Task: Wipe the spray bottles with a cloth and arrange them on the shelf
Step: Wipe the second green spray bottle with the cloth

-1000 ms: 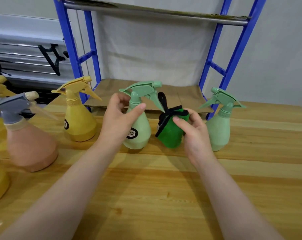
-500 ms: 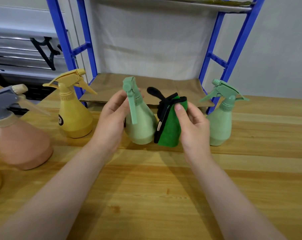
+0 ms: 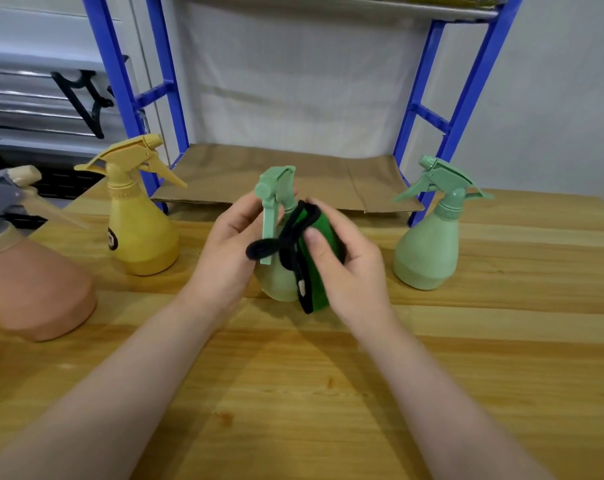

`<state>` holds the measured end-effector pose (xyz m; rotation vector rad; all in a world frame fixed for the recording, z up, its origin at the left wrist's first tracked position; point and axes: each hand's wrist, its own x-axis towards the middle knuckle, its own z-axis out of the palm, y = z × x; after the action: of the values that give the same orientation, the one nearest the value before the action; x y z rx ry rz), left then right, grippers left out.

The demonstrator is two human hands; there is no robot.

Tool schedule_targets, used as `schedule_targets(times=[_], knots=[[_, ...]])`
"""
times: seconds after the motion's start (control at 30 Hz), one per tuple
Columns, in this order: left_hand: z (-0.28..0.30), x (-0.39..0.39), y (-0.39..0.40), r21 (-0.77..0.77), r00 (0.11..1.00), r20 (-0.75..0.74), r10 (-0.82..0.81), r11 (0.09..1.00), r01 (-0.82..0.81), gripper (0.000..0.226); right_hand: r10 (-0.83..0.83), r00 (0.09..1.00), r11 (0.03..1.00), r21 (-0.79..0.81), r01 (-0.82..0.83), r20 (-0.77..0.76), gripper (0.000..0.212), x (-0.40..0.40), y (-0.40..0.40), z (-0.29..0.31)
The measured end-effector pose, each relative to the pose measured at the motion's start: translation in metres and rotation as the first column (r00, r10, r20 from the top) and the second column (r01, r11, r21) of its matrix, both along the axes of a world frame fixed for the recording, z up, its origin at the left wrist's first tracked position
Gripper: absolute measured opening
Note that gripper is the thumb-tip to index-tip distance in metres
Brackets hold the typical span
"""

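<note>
Green cloth (image 3: 319,258), pinched in the right hand (image 3: 349,271), rubs the pale-green bottle (image 3: 276,271) gripped by the left hand (image 3: 227,258); the far shelf (image 3: 259,174) holds no bottles yet.

I am looking into a plain workroom or storage space, not a lived-in home.

In front of me is a bare wooden plank worktable (image 3: 328,393). Behind it stands a blue metal shelving rack (image 3: 466,81), its lower shelf lined with brown cardboard (image 3: 276,174). A grey-white wall (image 3: 553,98) sits behind, and at left a pale ribbed panel carries a black bracket (image 3: 85,102).
</note>
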<state>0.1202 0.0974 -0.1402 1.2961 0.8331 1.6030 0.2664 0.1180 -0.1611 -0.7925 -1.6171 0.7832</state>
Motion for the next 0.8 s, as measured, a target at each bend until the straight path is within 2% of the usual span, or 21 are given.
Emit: schedule_targets(times=[0.13, 0.27, 0.37, 0.47, 0.63, 0.8], knots=[[-0.002, 0.0, 0.001, -0.028, 0.999, 0.033, 0.008, 1.0, -0.007, 0.023, 0.036, 0.975, 0.999, 0.0, -0.037, 0.22, 0.052, -0.002, 0.001, -0.007], [-0.001, 0.003, -0.001, -0.007, 0.999, -0.048, -0.002, 1.0, 0.001, 0.02, 0.037, 0.935, 0.997, 0.049, -0.058, 0.352, 0.047, 0.001, -0.002, -0.002], [0.0, 0.005, -0.002, 0.011, 0.996, -0.086, -0.004, 1.0, 0.005, 0.02, 0.004, 0.923, 0.998, 0.062, -0.03, 0.385, 0.05, 0.001, -0.005, -0.001], [0.001, 0.002, -0.002, 0.037, 0.995, -0.097, -0.001, 0.999, 0.005, 0.022, 0.046, 0.929, 0.998, 0.024, -0.059, 0.366, 0.05, -0.001, -0.005, -0.001], [0.01, -0.011, 0.0, 0.025, 0.987, 0.148, 0.062, 0.998, -0.066, 0.018, 0.099, 0.898, 0.995, -0.048, -0.087, 0.43, 0.065, -0.002, -0.006, -0.006], [0.009, -0.02, 0.009, 0.053, 0.956, 0.279, 0.095, 0.992, -0.114, 0.021, 0.095, 0.912, 0.996, -0.032, -0.089, 0.399, 0.068, -0.003, -0.005, -0.007]])
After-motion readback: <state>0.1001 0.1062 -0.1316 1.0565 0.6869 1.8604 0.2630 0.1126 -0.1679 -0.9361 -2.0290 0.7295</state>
